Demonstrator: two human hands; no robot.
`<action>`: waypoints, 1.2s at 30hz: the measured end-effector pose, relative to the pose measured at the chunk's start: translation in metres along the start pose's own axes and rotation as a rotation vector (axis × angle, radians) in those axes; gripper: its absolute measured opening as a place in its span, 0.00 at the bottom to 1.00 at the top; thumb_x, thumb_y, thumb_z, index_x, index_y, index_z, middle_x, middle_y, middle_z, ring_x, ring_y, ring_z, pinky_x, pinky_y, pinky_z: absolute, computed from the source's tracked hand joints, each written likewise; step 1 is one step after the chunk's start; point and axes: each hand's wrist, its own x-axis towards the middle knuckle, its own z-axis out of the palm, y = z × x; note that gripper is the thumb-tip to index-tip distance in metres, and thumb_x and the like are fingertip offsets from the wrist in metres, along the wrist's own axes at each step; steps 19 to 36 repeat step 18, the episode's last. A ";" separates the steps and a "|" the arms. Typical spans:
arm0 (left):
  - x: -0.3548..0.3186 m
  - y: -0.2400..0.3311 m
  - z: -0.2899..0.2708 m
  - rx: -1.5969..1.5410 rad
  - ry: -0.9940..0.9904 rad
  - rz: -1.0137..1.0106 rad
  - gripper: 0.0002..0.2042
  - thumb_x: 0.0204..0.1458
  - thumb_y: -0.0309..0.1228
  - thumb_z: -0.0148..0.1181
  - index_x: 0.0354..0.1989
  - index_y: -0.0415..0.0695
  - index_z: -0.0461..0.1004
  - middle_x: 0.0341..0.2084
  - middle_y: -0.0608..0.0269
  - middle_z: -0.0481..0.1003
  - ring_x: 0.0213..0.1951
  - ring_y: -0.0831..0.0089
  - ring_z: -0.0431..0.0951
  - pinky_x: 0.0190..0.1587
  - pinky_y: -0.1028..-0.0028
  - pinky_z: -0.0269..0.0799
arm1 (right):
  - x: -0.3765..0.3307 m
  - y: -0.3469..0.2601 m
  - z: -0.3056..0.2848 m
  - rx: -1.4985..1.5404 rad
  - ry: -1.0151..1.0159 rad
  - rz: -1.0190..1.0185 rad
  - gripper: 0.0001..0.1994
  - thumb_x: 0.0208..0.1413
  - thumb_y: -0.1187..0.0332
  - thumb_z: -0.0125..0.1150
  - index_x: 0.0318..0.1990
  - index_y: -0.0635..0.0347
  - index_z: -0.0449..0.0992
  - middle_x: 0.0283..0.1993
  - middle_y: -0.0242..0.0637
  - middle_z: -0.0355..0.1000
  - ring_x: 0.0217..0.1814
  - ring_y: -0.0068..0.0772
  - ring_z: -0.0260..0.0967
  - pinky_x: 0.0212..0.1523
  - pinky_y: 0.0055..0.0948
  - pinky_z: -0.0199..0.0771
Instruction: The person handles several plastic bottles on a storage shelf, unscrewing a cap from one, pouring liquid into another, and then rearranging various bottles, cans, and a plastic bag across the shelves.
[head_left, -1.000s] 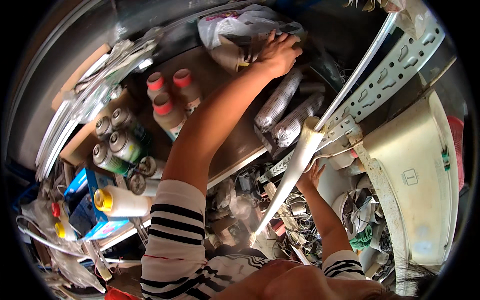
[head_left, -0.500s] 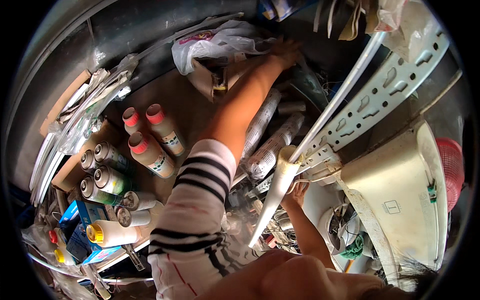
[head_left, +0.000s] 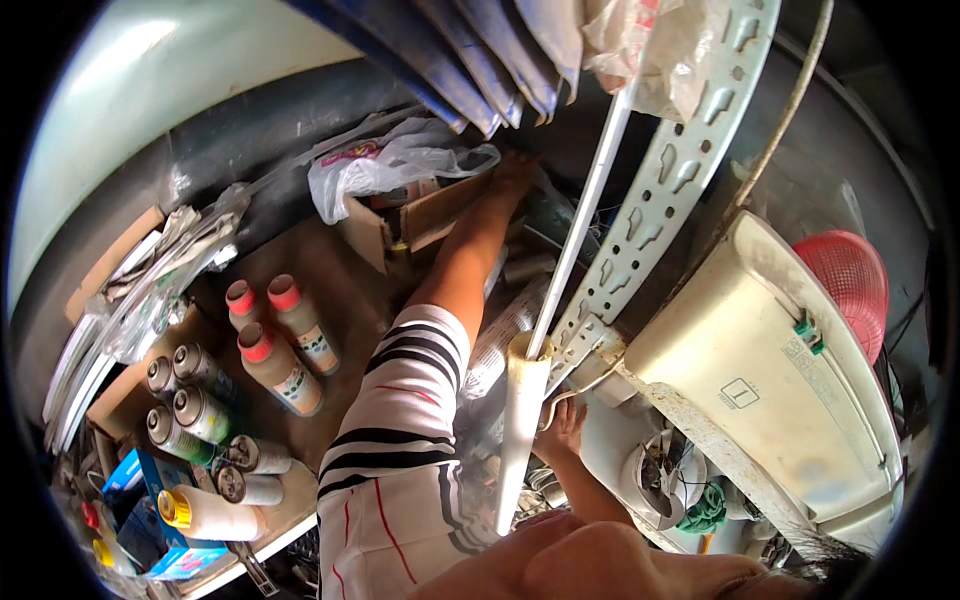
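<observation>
My left arm, in a white sleeve with black stripes, stretches far over the shelf. My left hand (head_left: 516, 172) is in shadow at the far end of an open cardboard box (head_left: 448, 212), and its fingers are too dim to make out. A crumpled white plastic bag (head_left: 385, 165) lies over the box's back. Beneath my forearm are wrapped, printed rolls (head_left: 505, 335). Lower down, my right hand (head_left: 565, 428) has its fingers apart against a pale surface, beside a looped cable (head_left: 585, 385) and a long white tube (head_left: 520, 430). It holds nothing that I can see.
Three red-capped bottles (head_left: 280, 370), several spray cans (head_left: 195, 408) and a yellow-capped bottle (head_left: 215, 512) stand at left. A perforated metal upright (head_left: 645, 220) and thin rod (head_left: 590, 200) cross the right, near a cream panel (head_left: 755, 360) and red basket (head_left: 850, 285). Blue folded sheets (head_left: 470, 50) hang above.
The view has tilted up, bringing the blue sheets and more of the wall into sight. My left hand stays at the box's far end, my right hand beside the tube.
</observation>
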 end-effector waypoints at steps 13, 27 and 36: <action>0.056 -0.012 0.012 -0.218 0.100 -0.081 0.15 0.56 0.38 0.56 0.47 0.46 0.81 0.51 0.51 0.79 0.56 0.55 0.77 0.60 0.51 0.70 | -0.003 0.002 -0.005 0.197 0.165 -0.054 0.44 0.45 0.41 0.67 0.67 0.53 0.63 0.75 0.50 0.45 0.82 0.56 0.26 0.75 0.71 0.19; 0.030 -0.038 -0.030 -0.246 0.147 -0.188 0.24 0.51 0.42 0.62 0.57 0.49 0.77 0.55 0.47 0.76 0.59 0.55 0.76 0.62 0.53 0.70 | -0.003 0.000 -0.006 0.116 0.066 -0.027 0.46 0.45 0.41 0.68 0.71 0.51 0.61 0.77 0.47 0.45 0.83 0.56 0.25 0.76 0.71 0.18; 0.030 -0.038 -0.030 -0.246 0.147 -0.188 0.24 0.51 0.42 0.62 0.57 0.49 0.77 0.55 0.47 0.76 0.59 0.55 0.76 0.62 0.53 0.70 | -0.003 0.000 -0.006 0.116 0.066 -0.027 0.46 0.45 0.41 0.68 0.71 0.51 0.61 0.77 0.47 0.45 0.83 0.56 0.25 0.76 0.71 0.18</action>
